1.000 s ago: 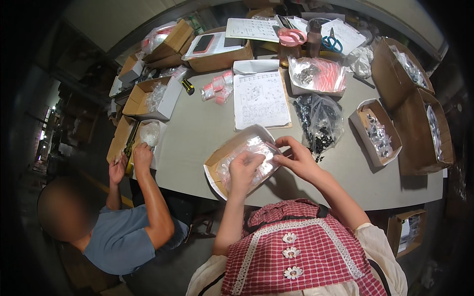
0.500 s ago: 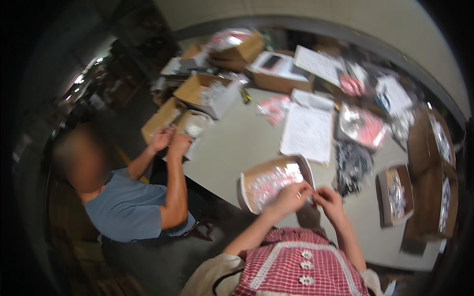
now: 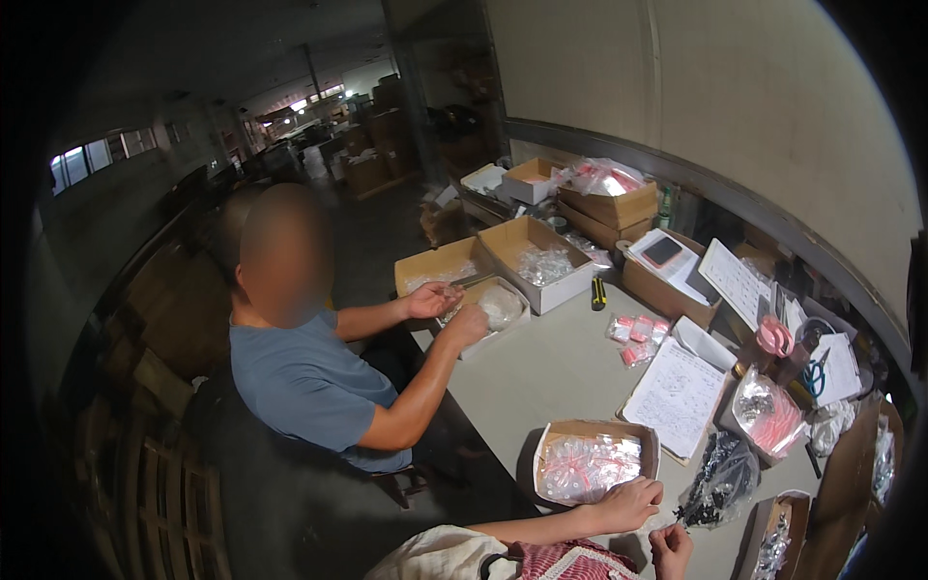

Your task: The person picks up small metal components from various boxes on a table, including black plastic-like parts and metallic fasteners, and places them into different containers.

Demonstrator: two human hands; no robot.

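My left hand (image 3: 630, 505) is closed in a pinch at the front right corner of an open white cardboard box (image 3: 538, 476). Inside that box lie many small clear plastic packets (image 3: 592, 466) with pink in them. Just to the right and nearer, my right hand (image 3: 671, 553) has its fingertips pressed together too. Something thin and see-through seems to be between the two hands, too small and faint to name. A clear bag of black parts (image 3: 720, 483) lies beyond my right hand.
A co-worker in a blue shirt (image 3: 304, 396) handles something over a small box (image 3: 522, 324) at the left. Paper sheets (image 3: 677, 396), pink packets (image 3: 638, 333) and a yellow-black cutter (image 3: 598, 294) lie across the table. Boxes (image 3: 535, 253) line the back; another (image 3: 778, 532) stands at right.
My view has swung up and to the left, so the table sits lower and farther right. My hands stay close together beside the box, both still pinched.
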